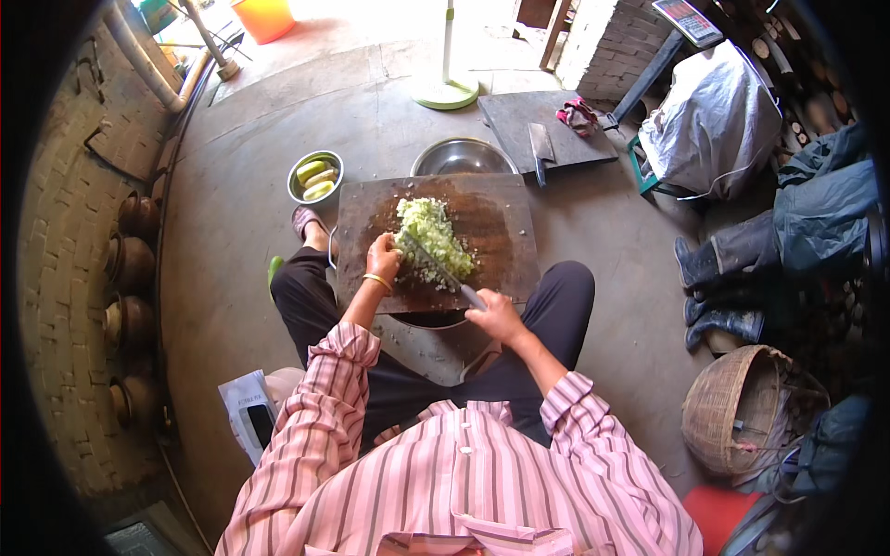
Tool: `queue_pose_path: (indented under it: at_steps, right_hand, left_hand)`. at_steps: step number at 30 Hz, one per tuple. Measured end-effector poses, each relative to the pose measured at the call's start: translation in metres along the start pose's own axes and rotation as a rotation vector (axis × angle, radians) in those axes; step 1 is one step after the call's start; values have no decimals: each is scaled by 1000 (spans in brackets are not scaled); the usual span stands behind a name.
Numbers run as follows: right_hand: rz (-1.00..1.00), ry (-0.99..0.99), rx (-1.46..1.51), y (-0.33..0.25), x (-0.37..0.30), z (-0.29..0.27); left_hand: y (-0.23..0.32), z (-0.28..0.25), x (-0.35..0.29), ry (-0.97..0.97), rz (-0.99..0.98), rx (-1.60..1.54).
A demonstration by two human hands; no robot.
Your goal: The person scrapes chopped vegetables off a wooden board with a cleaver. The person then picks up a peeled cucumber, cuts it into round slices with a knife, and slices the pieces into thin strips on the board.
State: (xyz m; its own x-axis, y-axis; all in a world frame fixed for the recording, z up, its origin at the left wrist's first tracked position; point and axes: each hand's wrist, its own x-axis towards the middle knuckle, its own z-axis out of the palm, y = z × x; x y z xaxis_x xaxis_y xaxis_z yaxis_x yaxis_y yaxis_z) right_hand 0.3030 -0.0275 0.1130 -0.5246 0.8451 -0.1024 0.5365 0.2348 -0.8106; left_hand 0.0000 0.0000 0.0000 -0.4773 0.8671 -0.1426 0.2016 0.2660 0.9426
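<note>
A dark wooden chopping board (pixel 505 232) lies level in front of me, between my knees. On it is a loose heap of finely chopped pale green vegetable (pixel 434 222). My right hand (pixel 498 318) is closed round the grey handle of a knife (pixel 434 261). The knife's blade slants up and left into the near side of the heap. Beside the blade's far end, at the heap's left edge, my left hand (pixel 383 259) has its fingers curled together. Whatever they may grip is hidden.
A steel basin (pixel 464 148) sits behind the board, partly covered. At left stands a bowl (pixel 293 184) of green gourd pieces (pixel 317 174). Back right, a cleaver (pixel 540 148) and a reddish cloth (pixel 577 117) lie on another board (pixel 505 120). Boots (pixel 728 324) and a wicker basket (pixel 718 412) are at right.
</note>
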Motion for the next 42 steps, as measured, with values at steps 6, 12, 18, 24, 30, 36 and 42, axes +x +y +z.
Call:
queue_pose_path:
  at_steps: [6, 12, 18, 24, 30, 36, 42]
  right_hand:
    - [-79, 135, 60, -5, -6, -13]
    - [412, 331, 759, -30, -39, 19]
    - [435, 339, 781, -43, -24, 69]
    - [314, 247, 817, -78, -8, 73]
    - [54, 242, 455, -28, 17, 32]
    - [88, 317, 108, 13, 82, -12]
    - [3, 30, 20, 3, 92, -15]
  left_hand:
    - [7, -7, -29, 74, 58, 58]
    - [14, -14, -36, 335, 127, 390]
    - [7, 26, -27, 117, -162, 135]
    - [37, 62, -34, 138, -79, 44]
    - [62, 20, -26, 149, -214, -489]
    - [63, 9, -16, 189, -289, -215]
    - [38, 15, 10, 187, -103, 101]
